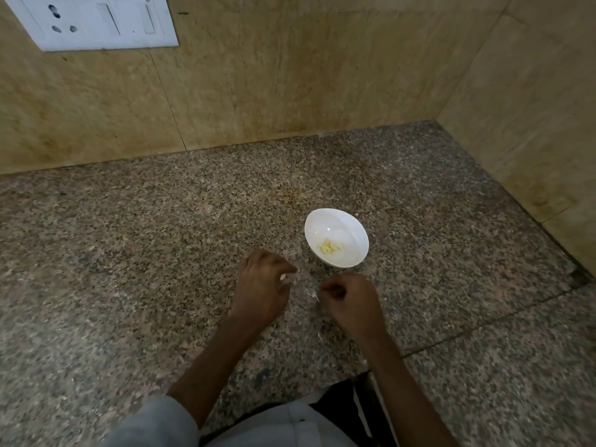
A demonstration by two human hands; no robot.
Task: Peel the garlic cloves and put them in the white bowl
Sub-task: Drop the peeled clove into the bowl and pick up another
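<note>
The white bowl [342,222] stands on the granite counter and holds several peeled, yellowish garlic cloves [329,247]. My left hand [261,285] hovers just left of and below the bowl. Its fingers are curled round a small white garlic clove [283,277], which peeks out by the thumb. My right hand [350,300] is below the bowl with its fingers curled, and it pinches a white scrap of garlic skin [312,295] at its fingertips. The two hands are about a hand's width apart.
The speckled granite counter [161,253] runs back to beige tiled walls behind and on the right. A white switch plate [96,21] is on the back wall at the upper left. A seam [483,327] crosses the counter at the right. The counter's front edge is by my body.
</note>
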